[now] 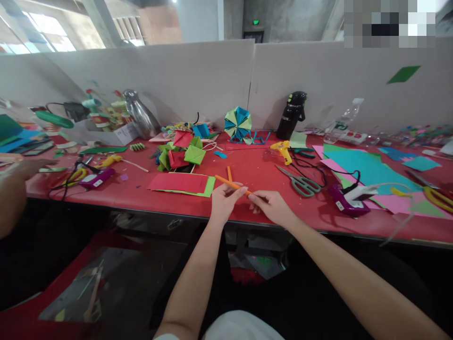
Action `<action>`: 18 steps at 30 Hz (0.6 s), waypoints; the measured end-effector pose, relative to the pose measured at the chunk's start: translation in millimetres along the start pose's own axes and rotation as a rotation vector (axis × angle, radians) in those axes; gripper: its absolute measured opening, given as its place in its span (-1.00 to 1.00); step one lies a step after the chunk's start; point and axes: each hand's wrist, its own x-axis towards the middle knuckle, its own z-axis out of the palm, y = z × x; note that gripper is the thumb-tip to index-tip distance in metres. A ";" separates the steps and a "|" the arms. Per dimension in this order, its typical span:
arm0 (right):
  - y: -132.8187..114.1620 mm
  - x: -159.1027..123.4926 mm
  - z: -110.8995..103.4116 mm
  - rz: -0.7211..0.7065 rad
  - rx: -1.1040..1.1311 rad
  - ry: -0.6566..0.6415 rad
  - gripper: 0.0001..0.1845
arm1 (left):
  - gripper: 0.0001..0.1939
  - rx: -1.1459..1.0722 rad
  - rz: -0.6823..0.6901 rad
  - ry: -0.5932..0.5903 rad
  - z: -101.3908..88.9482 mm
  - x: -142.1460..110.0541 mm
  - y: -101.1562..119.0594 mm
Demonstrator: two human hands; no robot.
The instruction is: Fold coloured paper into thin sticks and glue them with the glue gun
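- The left hand (222, 203) pinches a slim orange paper-like strip (226, 181) between thumb and fingers, above the red tabletop (255, 165) near its front edge.
- The right hand (274, 205) grips that strip's right end, fingertips closed narrowly.
- A second, shorter orange strip (229, 173) appears just behind, crossing it; whether they touch, I cannot tell.
- Rectangular red paper (179, 182) lies over light-green paper (209, 187), just beside the left hand.

Slender orange rods (224, 180): two. Yellow hot-glue guns (284, 152): two. Purple box-shaped plastic power strips (342, 200): two. Grey-green-handled metal scissors (295, 178): one pair. Yellow-handled metal scissors (428, 191), right edge: one pair. Black flask with green lid trim (290, 118): one. Silver metal jug (140, 113): one. Blue-and-green folded-paper wheel (238, 123): one. Upright clear plastic bottle (343, 123): one. Red and green folded-paper pieces (194, 155): overlapping, exact count unclear.
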 end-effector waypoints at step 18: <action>-2.9 -2.6 1.4 0.036 0.074 -0.082 -0.61 | -0.60 -0.275 -0.045 0.246 2.3 3.2 12.1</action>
